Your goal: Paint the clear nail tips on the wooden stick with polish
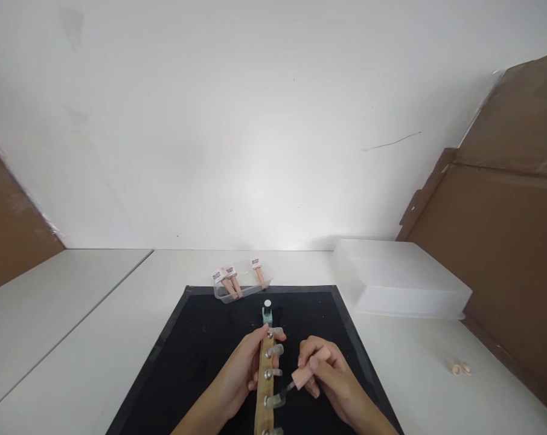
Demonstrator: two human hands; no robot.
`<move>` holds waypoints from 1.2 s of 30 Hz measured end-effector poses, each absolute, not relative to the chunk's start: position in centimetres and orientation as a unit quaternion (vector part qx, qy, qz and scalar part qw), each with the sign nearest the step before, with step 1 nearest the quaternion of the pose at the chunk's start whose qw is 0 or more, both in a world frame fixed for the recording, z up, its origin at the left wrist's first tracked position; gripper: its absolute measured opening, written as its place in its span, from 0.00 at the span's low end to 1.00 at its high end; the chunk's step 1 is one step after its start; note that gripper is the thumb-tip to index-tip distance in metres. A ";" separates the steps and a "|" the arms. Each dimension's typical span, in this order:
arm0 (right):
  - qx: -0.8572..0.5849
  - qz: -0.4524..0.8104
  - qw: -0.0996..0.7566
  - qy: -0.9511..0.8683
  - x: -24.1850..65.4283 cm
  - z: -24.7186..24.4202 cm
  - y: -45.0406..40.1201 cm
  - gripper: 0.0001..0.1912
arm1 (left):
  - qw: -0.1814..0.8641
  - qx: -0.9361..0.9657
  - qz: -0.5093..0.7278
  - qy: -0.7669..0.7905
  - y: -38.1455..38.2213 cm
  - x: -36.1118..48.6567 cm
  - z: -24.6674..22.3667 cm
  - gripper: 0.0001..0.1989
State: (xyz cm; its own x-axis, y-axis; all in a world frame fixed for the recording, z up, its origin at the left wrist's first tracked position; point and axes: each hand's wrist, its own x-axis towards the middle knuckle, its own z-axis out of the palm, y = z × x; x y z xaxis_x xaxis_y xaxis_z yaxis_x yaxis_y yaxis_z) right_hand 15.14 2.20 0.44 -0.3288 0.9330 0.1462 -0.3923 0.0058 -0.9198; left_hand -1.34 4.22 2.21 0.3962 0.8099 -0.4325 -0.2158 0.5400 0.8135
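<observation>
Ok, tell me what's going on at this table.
The person's left hand holds a wooden strip with clear tips along it. The right hand holds a pink-handled brush, its end at one of those tips. A small green bottle stands on the black mat beyond the strip, and a clear tray with pink sticks sits farther back.

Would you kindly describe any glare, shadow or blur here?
In the head view, soft glare brightens the white wall, a faint shadow lies left of the white box, and the small rings and the pink-handled brush in the right hand look slightly soft.
</observation>
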 end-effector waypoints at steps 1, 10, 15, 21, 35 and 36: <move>-0.270 0.649 0.510 -0.496 15.1 0.4 2.2 0.18 | 0.763 0.340 0.336 0.436 4.2 -1.3 2.3 0.23; -0.293 0.635 0.475 -0.535 15.1 -0.1 2.2 0.17 | 0.763 0.331 0.326 0.449 4.2 -1.2 2.7 0.23; -0.319 0.623 0.487 -0.523 15.1 0.3 2.2 0.14 | 0.762 0.336 0.329 0.446 4.0 -1.2 2.4 0.23; -0.307 0.635 0.520 -0.481 15.1 0.7 2.2 0.14 | 0.759 0.339 0.335 0.444 4.3 -1.4 2.1 0.24; -0.346 0.649 0.488 -0.470 14.6 0.1 2.1 0.14 | 0.756 0.345 0.327 0.451 4.0 -1.2 2.4 0.26; -0.352 0.646 0.491 -0.466 14.5 0.2 2.2 0.13 | 0.755 0.348 0.327 0.449 4.1 -1.2 2.2 0.26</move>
State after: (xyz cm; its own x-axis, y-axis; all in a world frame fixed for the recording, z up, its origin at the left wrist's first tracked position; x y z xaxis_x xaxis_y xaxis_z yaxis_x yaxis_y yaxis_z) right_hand 14.54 2.20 0.17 -0.2689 0.9632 0.0021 -0.3071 -0.0837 -0.9480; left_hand -1.18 4.07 2.25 0.3823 0.8068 -0.4505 -0.1804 0.5433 0.8199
